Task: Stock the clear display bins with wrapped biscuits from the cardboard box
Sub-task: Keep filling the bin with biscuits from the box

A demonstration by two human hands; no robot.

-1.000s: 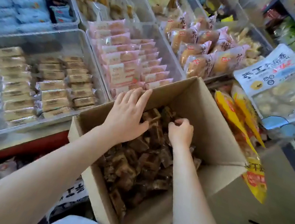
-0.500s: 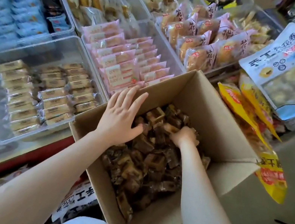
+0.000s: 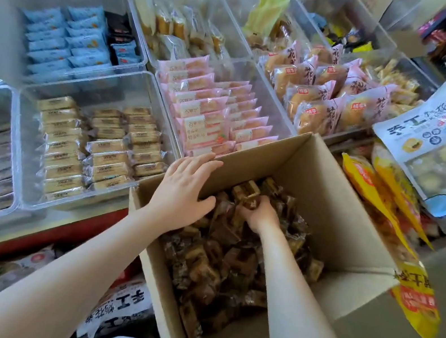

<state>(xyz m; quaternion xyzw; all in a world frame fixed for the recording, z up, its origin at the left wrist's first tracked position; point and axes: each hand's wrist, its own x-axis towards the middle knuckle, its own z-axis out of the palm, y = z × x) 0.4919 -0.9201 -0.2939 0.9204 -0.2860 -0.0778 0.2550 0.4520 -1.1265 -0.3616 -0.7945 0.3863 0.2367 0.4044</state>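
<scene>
Head view: I note the right hand [image 3: 260, 214] has sunk deeper among the brown wrapped biscuits [image 3: 229, 262] in the cardboard box [image 3: 355, 222] than 1 second ago, fingers now curled round a small cluster. The left hand [image 3: 185, 189] has moved onto the box's far-left rim, fingers straight and close together. I judge a handful is secured, ready for the clear bins [image 3: 23, 163] just beside.
</scene>
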